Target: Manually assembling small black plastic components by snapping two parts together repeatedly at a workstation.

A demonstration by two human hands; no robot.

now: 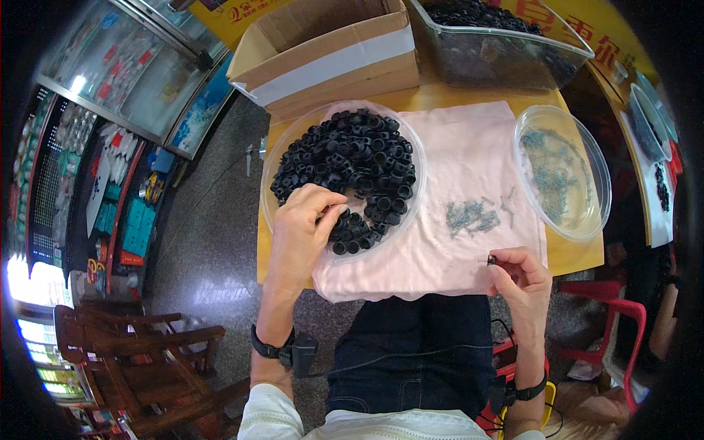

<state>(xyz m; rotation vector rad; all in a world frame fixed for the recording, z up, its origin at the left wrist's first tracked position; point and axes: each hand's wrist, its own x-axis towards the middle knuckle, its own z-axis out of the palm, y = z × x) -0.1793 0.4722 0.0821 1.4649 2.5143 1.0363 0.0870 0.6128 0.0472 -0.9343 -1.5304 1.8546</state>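
My left hand (302, 220) is over the near left part of a round see-through basin (419, 176), thumb and forefinger pinched together. What they hold, if anything, is too small to make out. A heap of small black ring-like plastic parts (345, 154) fills most of the basin. At the cloth's near right edge, my right hand (524, 282) pinches a small dark piece (491, 260) between thumb and forefinger. Beyond that hand, a loose pile of thin silvery pins or screws (471, 216) lies on the pink cloth (469, 147).
A round see-through tub (603, 198) with more silvery pieces stands at the right. Behind the basin are an open cardboard box (337, 62) and a see-through bin (506, 55) of black parts. A red plastic chair (634, 315) is at the right, wooden chairs (147, 352) at the left.
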